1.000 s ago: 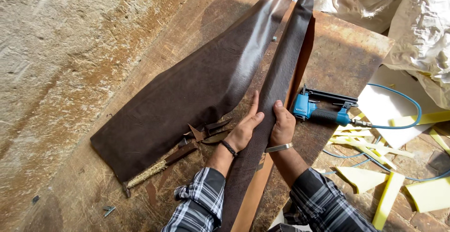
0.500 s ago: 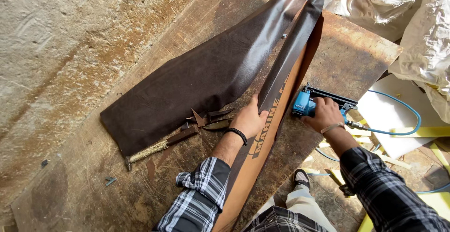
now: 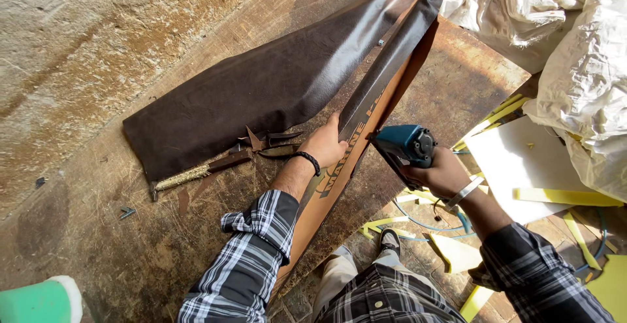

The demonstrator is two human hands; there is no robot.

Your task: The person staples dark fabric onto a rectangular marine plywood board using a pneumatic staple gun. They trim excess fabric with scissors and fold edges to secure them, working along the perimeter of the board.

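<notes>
1. The left hand [image 3: 324, 145] presses flat against the near face of a long board [image 3: 339, 186] standing on its edge on the wooden counter [image 3: 163, 244]; its fingers are laid together along the board's upper edge, where the dark brown leather [image 3: 261, 91] folds over it.
2. The board is a narrow plywood strip that runs from the near middle of the scene up to the far right. Its bare tan side faces right, and a strip of the leather covers its top.
3. The right hand [image 3: 444, 174] is closed around the grip of a blue-green power stapler [image 3: 405, 146], with the tool's nose set against the right face of the board, just beside the left hand but on the other side.
4. A light blue hose [image 3: 424, 222] curls below the stapler, near the floor.
5. The rest of the leather sheet lies spread on the counter to the left of the board, reaching from the far right down to the left middle.
6. A pair of dark scissors [image 3: 277, 146] lies at the leather's near edge, just left of the left hand. Beside it lies a tool with a cord-wrapped handle [image 3: 189, 174].
7. Yellow foam offcuts [image 3: 568, 197] and a white sheet [image 3: 509, 166] lie on the floor to the right, with white plastic sacks [image 3: 581, 55] beyond them.
8. A green roll with a white rim [image 3: 39, 300] sits at the near left corner.
</notes>
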